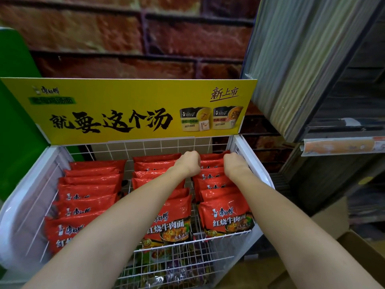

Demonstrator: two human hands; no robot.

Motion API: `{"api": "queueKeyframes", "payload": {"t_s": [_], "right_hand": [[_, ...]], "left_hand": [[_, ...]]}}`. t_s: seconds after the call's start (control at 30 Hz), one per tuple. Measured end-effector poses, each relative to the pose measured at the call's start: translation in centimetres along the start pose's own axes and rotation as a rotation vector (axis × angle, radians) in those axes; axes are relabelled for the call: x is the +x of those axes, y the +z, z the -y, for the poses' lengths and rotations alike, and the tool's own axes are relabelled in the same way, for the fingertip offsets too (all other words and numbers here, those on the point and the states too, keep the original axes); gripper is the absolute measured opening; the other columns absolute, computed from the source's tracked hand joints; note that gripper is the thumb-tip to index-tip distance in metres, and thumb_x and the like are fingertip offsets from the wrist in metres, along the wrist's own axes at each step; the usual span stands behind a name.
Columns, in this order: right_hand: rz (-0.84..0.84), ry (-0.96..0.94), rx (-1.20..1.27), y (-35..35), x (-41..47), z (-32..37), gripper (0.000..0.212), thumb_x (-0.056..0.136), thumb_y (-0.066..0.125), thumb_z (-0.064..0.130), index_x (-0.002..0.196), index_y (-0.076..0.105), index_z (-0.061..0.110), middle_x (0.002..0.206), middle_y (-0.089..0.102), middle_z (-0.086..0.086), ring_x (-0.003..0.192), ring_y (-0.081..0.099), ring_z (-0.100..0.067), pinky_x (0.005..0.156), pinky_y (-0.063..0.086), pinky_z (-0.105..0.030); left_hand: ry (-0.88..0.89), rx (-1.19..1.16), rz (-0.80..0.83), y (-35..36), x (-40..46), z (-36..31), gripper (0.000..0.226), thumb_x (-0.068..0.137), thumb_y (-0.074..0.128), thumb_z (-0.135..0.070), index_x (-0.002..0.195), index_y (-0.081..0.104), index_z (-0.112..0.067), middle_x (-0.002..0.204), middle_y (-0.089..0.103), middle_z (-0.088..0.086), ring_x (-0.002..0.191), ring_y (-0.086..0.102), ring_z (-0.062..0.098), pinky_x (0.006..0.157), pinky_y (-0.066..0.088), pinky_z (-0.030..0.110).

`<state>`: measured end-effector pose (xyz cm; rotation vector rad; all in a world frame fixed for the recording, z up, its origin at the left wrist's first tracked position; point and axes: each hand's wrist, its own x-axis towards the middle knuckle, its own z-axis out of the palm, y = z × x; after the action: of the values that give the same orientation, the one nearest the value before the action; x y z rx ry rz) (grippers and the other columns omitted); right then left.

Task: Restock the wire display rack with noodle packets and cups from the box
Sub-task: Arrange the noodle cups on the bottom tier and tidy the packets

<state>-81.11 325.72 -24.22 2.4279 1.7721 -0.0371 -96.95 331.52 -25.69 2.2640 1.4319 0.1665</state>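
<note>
The white wire display rack [253,157] holds three rows of red noodle packets: a left row [87,192], a middle row [177,217] and a right row [225,215]. Both my arms reach to the back of the right row. My left hand [188,162] and my right hand [235,163] have their fingers curled down over the rearmost red packets [212,158], one hand at each end. The fingertips are hidden behind the packets. A cardboard box [354,247] shows at the lower right.
A yellow advertising board [125,109] stands upright behind the rack. A brick-pattern wall is at the back, a green panel [14,122] on the left, dark shelving [343,122] on the right. A lower wire tier [170,265] holds other coloured packets.
</note>
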Motion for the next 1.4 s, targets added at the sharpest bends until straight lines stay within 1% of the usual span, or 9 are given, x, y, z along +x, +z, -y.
{"api": "queueKeyframes", "payload": {"t_s": [0.13,0.2,0.3,0.43,0.57,0.73,0.9,1.0,1.4], "right_hand": [[-0.089,-0.037,0.058,-0.5,0.7,0.7,0.035,0.095,0.047,-0.004,0.126,0.058,0.005,0.129,0.055,-0.018,0.116,0.061,-0.038,0.092,0.051,-0.046],[-0.075,-0.065,0.041,-0.4,1.3,1.1,0.037,0.095,0.046,-0.004,0.128,0.059,0.006,0.13,0.055,-0.017,0.117,0.06,-0.039,0.093,0.05,-0.046],[-0.033,-0.07,-0.018,-0.1,2.1,0.6,0.038,0.096,0.044,-0.005,0.129,0.06,0.006,0.131,0.058,-0.018,0.121,0.059,-0.037,0.096,0.05,-0.044],[-0.057,-0.077,-0.082,0.8,2.7,0.0,0.04,0.096,0.045,-0.006,0.132,0.058,0.005,0.133,0.056,-0.018,0.119,0.062,-0.036,0.095,0.052,-0.043],[-0.055,-0.029,-0.092,1.1,2.9,0.5,0.039,0.096,0.047,-0.005,0.134,0.056,0.002,0.134,0.054,-0.021,0.117,0.064,-0.035,0.092,0.053,-0.041],[-0.039,-0.003,-0.017,0.5,3.8,0.7,0.041,0.096,0.047,-0.003,0.137,0.05,0.002,0.135,0.052,-0.023,0.116,0.063,-0.036,0.091,0.054,-0.043],[-0.095,-0.106,0.0,-0.6,4.5,0.6,0.045,0.091,0.051,-0.01,0.133,0.052,0.005,0.132,0.052,-0.019,0.115,0.061,-0.039,0.088,0.052,-0.045],[-0.052,-0.116,-0.072,-0.3,4.7,1.0,0.038,0.092,0.052,-0.008,0.126,0.062,0.005,0.127,0.058,-0.018,0.114,0.063,-0.037,0.089,0.054,-0.044],[-0.106,-0.078,-0.138,0.8,5.6,1.5,0.038,0.095,0.048,-0.005,0.131,0.059,0.002,0.129,0.057,-0.02,0.112,0.066,-0.035,0.086,0.056,-0.042]], "left_hand": [[0.029,0.006,-0.134,-0.9,0.8,-0.2,0.031,0.087,0.062,-0.006,0.115,0.068,-0.017,0.12,0.067,0.005,0.11,0.064,0.03,0.087,0.055,0.041],[0.02,0.081,-0.109,-0.7,1.2,-0.4,0.033,0.088,0.061,-0.007,0.119,0.066,-0.017,0.121,0.067,0.006,0.11,0.064,0.031,0.084,0.054,0.04],[-0.003,0.135,-0.074,-0.2,1.7,-0.2,0.024,0.09,0.062,-0.008,0.113,0.066,-0.015,0.116,0.067,0.007,0.106,0.065,0.032,0.08,0.053,0.04],[0.003,0.192,-0.089,0.3,1.9,-0.3,0.024,0.087,0.054,0.006,0.101,0.065,-0.01,0.111,0.062,0.011,0.101,0.065,0.035,0.073,0.049,0.04],[-0.037,0.217,-0.047,0.0,1.9,-0.1,0.021,0.089,0.05,0.008,0.093,0.054,-0.012,0.107,0.064,0.014,0.097,0.064,0.035,0.072,0.049,0.04],[-0.056,0.173,-0.065,-0.2,2.1,0.0,0.016,0.09,0.053,0.003,0.096,0.054,-0.011,0.106,0.064,0.013,0.097,0.064,0.034,0.072,0.049,0.039],[-0.026,0.237,-0.151,-0.8,2.7,0.5,0.024,0.093,0.058,-0.006,0.116,0.06,-0.01,0.111,0.065,0.013,0.102,0.065,0.035,0.072,0.047,0.039],[-0.043,0.301,-0.143,-0.5,2.9,0.6,0.024,0.094,0.053,0.001,0.114,0.061,-0.009,0.112,0.065,0.014,0.102,0.065,0.036,0.071,0.046,0.039],[-0.115,0.218,-0.166,-0.9,3.1,1.7,0.02,0.093,0.055,0.002,0.109,0.062,-0.007,0.108,0.066,0.015,0.101,0.065,0.036,0.076,0.049,0.041]]}}
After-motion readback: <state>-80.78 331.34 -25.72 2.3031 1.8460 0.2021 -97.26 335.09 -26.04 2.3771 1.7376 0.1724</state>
